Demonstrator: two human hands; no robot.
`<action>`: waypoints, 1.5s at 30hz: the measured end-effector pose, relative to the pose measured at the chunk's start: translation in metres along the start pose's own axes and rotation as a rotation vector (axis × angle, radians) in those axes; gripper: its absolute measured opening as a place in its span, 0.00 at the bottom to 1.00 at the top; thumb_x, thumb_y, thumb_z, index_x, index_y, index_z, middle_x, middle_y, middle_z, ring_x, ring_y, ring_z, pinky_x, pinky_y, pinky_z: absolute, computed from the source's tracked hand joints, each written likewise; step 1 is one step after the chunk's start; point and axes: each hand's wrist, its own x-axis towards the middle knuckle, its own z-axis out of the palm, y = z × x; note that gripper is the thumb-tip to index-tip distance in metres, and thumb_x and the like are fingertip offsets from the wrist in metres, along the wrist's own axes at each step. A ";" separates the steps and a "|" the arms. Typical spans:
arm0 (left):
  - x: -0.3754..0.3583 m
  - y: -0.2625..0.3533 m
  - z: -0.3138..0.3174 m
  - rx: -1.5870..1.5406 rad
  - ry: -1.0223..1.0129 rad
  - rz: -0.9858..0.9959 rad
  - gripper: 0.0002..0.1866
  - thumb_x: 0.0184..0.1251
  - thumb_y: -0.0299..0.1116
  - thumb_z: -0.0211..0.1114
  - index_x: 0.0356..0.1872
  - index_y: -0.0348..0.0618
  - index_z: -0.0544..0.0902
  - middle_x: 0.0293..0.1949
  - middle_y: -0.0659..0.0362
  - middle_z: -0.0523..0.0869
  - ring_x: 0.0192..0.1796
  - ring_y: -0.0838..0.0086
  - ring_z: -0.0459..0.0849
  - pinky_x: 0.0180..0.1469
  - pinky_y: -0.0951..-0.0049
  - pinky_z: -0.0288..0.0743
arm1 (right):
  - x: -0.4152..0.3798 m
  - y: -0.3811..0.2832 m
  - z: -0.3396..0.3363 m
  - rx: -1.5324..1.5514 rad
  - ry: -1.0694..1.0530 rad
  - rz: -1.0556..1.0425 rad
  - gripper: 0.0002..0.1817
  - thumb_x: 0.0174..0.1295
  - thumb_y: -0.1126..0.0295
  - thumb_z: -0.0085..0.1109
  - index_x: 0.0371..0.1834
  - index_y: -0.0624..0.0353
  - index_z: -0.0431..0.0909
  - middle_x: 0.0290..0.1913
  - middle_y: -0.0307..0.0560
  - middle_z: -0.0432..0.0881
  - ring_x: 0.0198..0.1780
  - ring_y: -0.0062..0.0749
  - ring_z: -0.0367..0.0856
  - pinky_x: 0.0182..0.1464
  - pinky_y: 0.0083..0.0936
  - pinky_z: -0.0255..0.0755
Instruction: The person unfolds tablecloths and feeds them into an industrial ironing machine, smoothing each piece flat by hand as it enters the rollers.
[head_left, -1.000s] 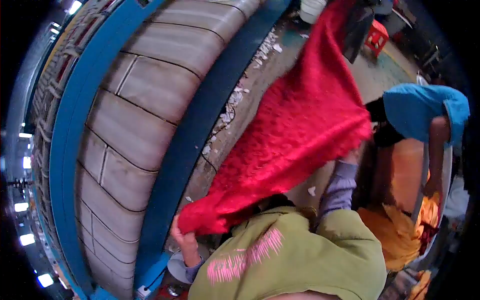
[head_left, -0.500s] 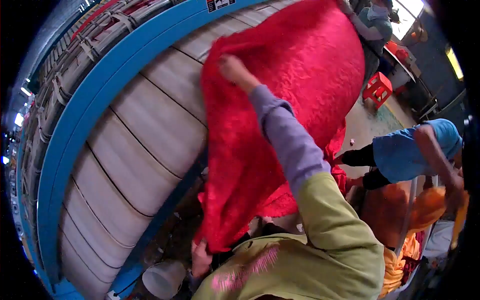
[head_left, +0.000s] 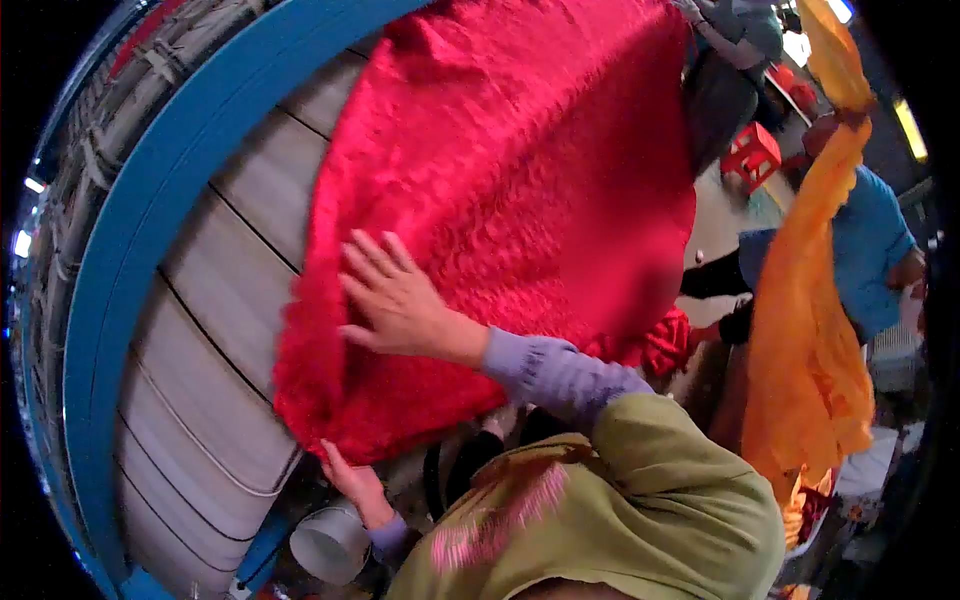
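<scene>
A large red cloth (head_left: 500, 150) with a fleecy texture lies over the pale slatted bed (head_left: 215, 300) and hangs toward my body. My right hand (head_left: 400, 305) rests palm down on its left part, fingers spread out. Down at the cloth's near left corner, my left hand (head_left: 355, 485) pinches the edge between thumb and fingers; part of its grip is hidden by the fabric. Folds run along the cloth's left margin, near both hands.
A curved blue frame (head_left: 130, 230) borders the slats. A white bucket (head_left: 330, 545) stands below my left hand. One co-worker (head_left: 740, 40) is at the cloth's far end; another, in blue (head_left: 870, 240), holds up orange cloth (head_left: 800, 330). A red stool (head_left: 752, 157) stands behind.
The red cloth has shifted left over the slats. My right hand has gone from closed on the cloth to spread flat, lower and further left. The co-worker's orange cloth has risen.
</scene>
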 end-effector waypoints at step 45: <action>0.109 0.046 -0.276 1.469 -0.591 0.519 0.18 0.67 0.28 0.55 0.56 0.32 0.74 0.65 0.44 0.66 0.63 0.61 0.66 0.65 0.65 0.57 | -0.149 -0.002 0.021 0.204 0.247 0.270 0.30 0.59 0.63 0.59 0.64 0.60 0.62 0.66 0.58 0.60 0.68 0.52 0.58 0.67 0.42 0.56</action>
